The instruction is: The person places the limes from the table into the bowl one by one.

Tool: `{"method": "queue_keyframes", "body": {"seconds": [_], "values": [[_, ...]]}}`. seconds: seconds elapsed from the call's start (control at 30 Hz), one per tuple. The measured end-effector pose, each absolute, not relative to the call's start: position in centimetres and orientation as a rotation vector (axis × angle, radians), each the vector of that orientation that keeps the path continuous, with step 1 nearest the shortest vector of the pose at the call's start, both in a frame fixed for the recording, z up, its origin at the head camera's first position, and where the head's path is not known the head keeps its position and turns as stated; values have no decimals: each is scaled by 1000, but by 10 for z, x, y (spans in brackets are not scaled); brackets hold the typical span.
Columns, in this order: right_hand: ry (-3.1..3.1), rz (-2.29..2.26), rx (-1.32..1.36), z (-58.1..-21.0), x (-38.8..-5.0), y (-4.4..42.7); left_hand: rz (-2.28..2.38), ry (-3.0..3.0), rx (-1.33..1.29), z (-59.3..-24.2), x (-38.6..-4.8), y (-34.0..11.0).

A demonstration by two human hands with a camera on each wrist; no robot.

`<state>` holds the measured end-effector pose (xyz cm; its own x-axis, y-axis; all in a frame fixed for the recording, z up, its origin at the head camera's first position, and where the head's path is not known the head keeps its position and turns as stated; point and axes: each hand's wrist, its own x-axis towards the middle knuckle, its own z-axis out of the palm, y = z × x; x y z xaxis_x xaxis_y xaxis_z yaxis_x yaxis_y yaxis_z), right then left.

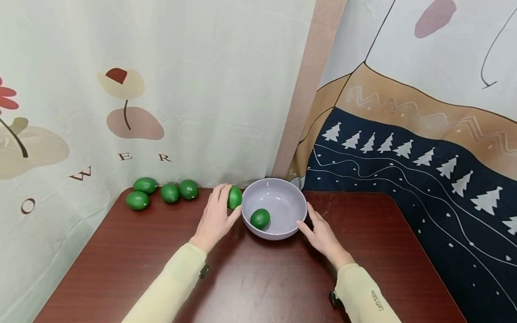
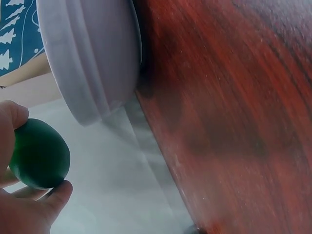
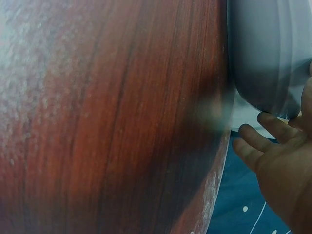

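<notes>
Lime (image 1: 234,197), green and smooth, sits near the middle of the head view, pinched by the left hand (image 1: 214,216), whose thumb and fingers clamp it from opposite sides. In the left wrist view it shows at the lower left, raised off the table (image 1: 262,278) at about rim level, with a gap between it and the lavender bowl (image 1: 284,206). That bowl stands upright just right of centre in the head view, near the table's back edge, and 1 green lime inside it (image 1: 260,218) lies toward the lower left of its interior. The right hand (image 1: 324,237) touches the bowl's right side, its thumb at the rim; in the right wrist view its fingers are slightly bent and spread apart, the nearest fingertip against the outer wall. At the left of the head frame, 4 loose limes lie near the back edge of the table: 2 touching at the far left (image 1: 137,200), and 2 just right of them (image 1: 169,193), side by side. The tabletop is reddish-brown wood grain. A pale curtain (image 1: 222,89) with printed flowers and letters fills the upper left, and a navy cloth section (image 1: 424,215) with white trees covers the right. Both sleeves are pale yellow-green; the right sleeve (image 1: 359,287) carries small lettering.
</notes>
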<state>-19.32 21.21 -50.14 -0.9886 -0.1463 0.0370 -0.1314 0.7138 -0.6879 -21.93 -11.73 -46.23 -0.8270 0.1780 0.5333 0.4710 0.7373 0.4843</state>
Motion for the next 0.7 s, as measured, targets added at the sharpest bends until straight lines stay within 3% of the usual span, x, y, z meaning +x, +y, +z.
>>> {"method": "queue_keyframes", "body": {"seconds": [0.7], "values": [[2896,-1166,-239,-500,-192,212,-873,-2500,-523,-469,-212,-103]]}}
